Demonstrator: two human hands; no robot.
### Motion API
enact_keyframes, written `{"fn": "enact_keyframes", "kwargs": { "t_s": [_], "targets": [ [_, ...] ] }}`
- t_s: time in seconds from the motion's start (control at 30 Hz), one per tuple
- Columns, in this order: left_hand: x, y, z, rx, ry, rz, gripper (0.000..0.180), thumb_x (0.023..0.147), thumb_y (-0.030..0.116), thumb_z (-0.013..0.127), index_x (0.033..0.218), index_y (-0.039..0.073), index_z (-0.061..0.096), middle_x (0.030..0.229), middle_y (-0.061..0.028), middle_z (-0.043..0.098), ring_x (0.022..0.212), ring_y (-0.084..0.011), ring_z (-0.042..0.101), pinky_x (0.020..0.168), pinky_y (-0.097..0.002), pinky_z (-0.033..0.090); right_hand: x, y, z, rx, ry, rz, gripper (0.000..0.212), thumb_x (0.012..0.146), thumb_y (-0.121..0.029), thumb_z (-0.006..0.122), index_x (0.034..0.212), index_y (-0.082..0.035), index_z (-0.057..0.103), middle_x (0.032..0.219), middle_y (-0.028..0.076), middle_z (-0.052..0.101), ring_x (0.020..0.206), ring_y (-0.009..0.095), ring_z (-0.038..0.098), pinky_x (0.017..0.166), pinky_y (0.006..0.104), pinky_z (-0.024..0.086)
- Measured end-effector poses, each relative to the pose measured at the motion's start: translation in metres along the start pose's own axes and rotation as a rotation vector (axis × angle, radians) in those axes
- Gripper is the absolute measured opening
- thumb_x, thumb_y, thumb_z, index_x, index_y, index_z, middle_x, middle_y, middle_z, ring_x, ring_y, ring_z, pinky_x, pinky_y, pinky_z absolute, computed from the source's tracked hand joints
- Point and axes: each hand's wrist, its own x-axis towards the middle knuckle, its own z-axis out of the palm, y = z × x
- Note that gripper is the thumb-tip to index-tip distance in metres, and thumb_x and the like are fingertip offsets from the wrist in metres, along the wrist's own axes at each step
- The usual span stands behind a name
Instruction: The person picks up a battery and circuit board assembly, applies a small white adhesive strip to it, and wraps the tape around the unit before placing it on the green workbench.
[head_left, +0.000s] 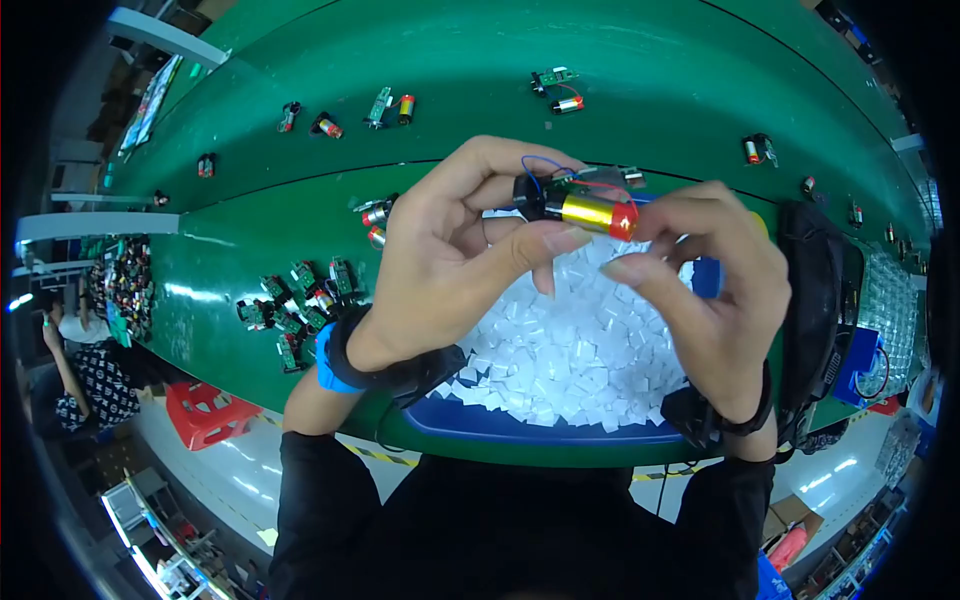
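Note:
My left hand is closed around a battery-and-circuit-board assembly, with the thumb along its near side. Its cylindrical battery has a black, gold and red wrap and lies about level, red end to the right. A blue wire arches over the black end piece; a red wire runs near the board behind. At the battery's red end is my right hand, fingers curled and thumb apart from them. Whether its index fingertip touches the battery is hard to tell. Below both hands sits a blue tray heaped with small white translucent pieces.
A pile of circuit boards with batteries lies left on the green table. More assemblies are scattered along the far green strip. At right are a black bag and a blue box. Another person sits far left near a red stool.

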Motion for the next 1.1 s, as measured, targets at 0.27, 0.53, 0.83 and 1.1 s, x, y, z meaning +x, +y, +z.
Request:
{"fn": "enact_keyframes", "kwargs": {
  "t_s": [0.27, 0.53, 0.83, 1.1],
  "targets": [
    [-0.002, 0.007, 0.009, 0.12, 0.068, 0.014, 0.039, 0.087, -0.002, 0.073, 0.123, -0.007, 0.059, 0.113, -0.0198, 0.067, 0.085, -0.0162, 0.068, 0.062, -0.025, 0.058, -0.003, -0.003, 0.015, 0.206, 0.114, -0.039, 0.025, 0.08, 0.0, 0.079, 0.102, 0.007, 0.069, 0.088, 0.013, 0.068, 0.067, 0.013, 0.063, 0.055, 0.0225, 0.047],
    [0.0, 0.02, 0.005, 0.902, -0.054, 0.398, 0.044, 0.08, 0.003, 0.079, 0.12, -0.007, 0.061, 0.115, -0.0215, 0.069, 0.088, -0.021, 0.067, 0.073, -0.0301, 0.056, -0.004, -0.007, 0.015, 0.371, 0.063, 0.075, 0.019, 0.085, 0.002, 0.074, 0.102, 0.009, 0.071, 0.087, 0.014, 0.067, 0.062, 0.012, 0.061, 0.053, 0.0211, 0.045],
    [0.0, 0.012, 0.009, 1.039, 0.081, 0.587, 0.049, 0.064, -0.003, 0.082, 0.112, -0.003, 0.069, 0.107, -0.0132, 0.073, 0.071, -0.0194, 0.062, 0.059, -0.0274, 0.051, 0.001, -0.014, 0.015, 0.573, 0.046, 0.313, 0.026, 0.088, 0.004, 0.07, 0.111, 0.008, 0.061, 0.099, 0.015, 0.067, 0.081, 0.017, 0.067, 0.061, 0.027, 0.059],
    [-0.006, 0.014, 0.021, 1.082, 0.206, 0.429, 0.05, 0.063, -0.003, 0.082, 0.111, -0.004, 0.069, 0.102, -0.0136, 0.073, 0.072, -0.0207, 0.063, 0.059, -0.0291, 0.051, -0.002, -0.009, 0.021, 0.73, 0.127, 0.373, 0.032, 0.089, 0.005, 0.068, 0.116, 0.006, 0.051, 0.106, 0.016, 0.065, 0.092, 0.019, 0.069, 0.067, 0.0317, 0.064]
  ]
}}
